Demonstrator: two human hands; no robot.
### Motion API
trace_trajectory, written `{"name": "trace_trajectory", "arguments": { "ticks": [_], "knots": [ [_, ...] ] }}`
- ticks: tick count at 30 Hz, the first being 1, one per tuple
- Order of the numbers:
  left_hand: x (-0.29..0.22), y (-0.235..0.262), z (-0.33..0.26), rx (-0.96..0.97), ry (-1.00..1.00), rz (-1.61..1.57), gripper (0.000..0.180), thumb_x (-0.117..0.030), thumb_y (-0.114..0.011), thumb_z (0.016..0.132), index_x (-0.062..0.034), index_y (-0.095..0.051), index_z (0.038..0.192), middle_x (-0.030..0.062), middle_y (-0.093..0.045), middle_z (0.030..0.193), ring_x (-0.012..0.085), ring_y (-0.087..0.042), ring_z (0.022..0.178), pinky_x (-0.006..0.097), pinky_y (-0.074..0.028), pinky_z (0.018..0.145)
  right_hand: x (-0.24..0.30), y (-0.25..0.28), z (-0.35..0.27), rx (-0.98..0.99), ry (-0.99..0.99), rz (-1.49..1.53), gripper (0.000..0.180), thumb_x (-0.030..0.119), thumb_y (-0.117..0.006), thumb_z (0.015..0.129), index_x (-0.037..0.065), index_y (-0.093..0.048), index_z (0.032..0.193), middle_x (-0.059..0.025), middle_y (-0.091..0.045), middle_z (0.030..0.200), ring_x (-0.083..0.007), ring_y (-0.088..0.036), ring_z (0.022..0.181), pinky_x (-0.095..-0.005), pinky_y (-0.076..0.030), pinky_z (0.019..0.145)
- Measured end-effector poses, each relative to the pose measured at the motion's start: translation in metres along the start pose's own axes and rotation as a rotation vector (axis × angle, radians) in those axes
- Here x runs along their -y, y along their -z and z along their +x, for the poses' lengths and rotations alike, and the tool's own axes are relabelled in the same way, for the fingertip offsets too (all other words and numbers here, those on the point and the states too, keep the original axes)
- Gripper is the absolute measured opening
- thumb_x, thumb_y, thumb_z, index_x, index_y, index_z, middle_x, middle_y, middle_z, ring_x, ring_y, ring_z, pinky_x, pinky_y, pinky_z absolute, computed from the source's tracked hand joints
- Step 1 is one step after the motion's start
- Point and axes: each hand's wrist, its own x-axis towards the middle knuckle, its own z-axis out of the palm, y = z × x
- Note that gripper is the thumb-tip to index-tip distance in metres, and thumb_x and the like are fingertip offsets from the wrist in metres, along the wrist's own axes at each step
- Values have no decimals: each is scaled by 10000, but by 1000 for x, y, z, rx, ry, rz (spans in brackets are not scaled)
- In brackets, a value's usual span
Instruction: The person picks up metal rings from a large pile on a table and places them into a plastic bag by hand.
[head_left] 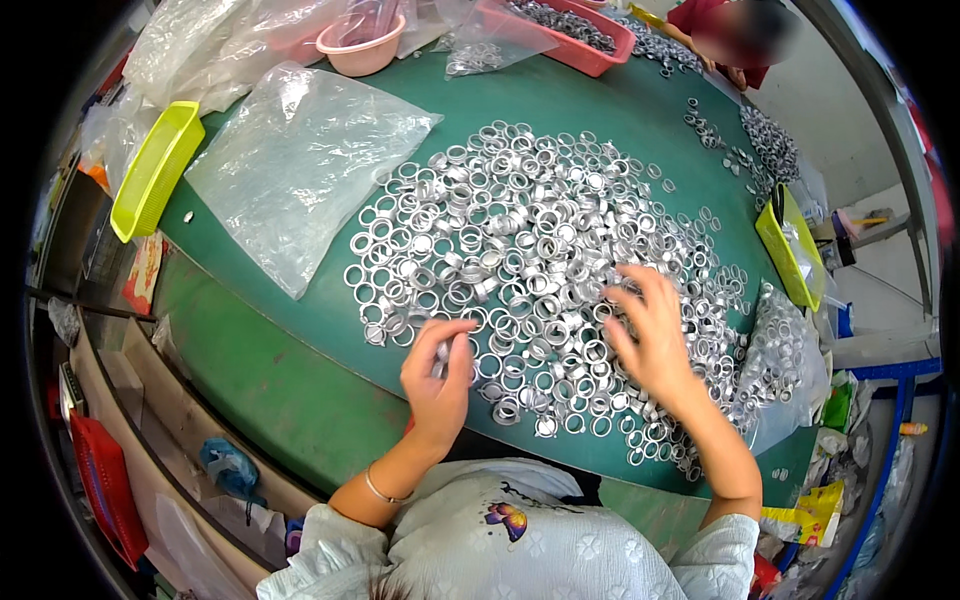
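Note:
A wide heap of small silver metal rings [540, 240] lies on the green table, some of them stacked or tilted on each other. At the heap's near left edge is my left hand [432, 395], its fingers curled and the thumb near the index finger. Grey metal shows blurred inside that curl; it looks like rings, but how many is hidden. Over the right part of the heap my right hand [655, 340] reaches with fingers spread and bent, the tips close to the rings and nothing visibly gripped.
A clear plastic bag [300, 170] lies flat left of the heap, beside a yellow-green basket [158, 170]. A bag of rings [780, 350] and another basket [790, 245] stand right. Pink basin [362, 48] and red tray [590, 58] are at the back; a person [735, 40] is far right.

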Motion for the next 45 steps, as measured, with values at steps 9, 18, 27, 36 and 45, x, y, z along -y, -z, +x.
{"name": "trace_trajectory", "arguments": {
  "ticks": [9,18,27,36,45],
  "knots": [
    [-4,26,-22,1002,-631,844,224,-213,-690,754,-108,-615,937,24,-525,788,180,-581,582,299,-448,457,37,-32,-68,366,389,-12,557,372,-605,827,198,-440,1330,-125,-394,1388,-284,-371,1287,-492,-312,1016],
    [8,3,29,998,-853,998,159,-126,-567,762,-133,-592,919,45,-512,811,189,-597,606,316,-452,440,30,-27,-56,240,282,-143,502,389,-626,791,147,-531,1221,-109,-479,1288,-303,-414,1228,-546,-351,952],
    [11,-16,44,732,-904,1051,173,-105,-564,754,-110,-551,927,65,-485,805,207,-598,631,340,-459,458,20,-23,-46,136,339,-123,462,384,-648,769,130,-556,1144,-105,-516,1234,-283,-464,1170,-460,-391,905],
    [-15,-26,61,472,-834,947,122,-178,-657,814,-87,-575,810,70,-525,745,279,-570,536,384,-432,455,-43,-5,-1,54,2,-192,328,310,-660,792,63,-625,1006,-108,-564,1070,-270,-499,1040,-381,-388,893],
    [-6,-14,-14,876,-645,878,138,-167,-702,772,-94,-638,870,69,-574,758,253,-579,563,353,-459,491,-26,33,-69,-180,-263,42,306,180,-664,796,36,-604,1059,-108,-539,1174,-287,-472,1127,-403,-342,958]
  ]
}}
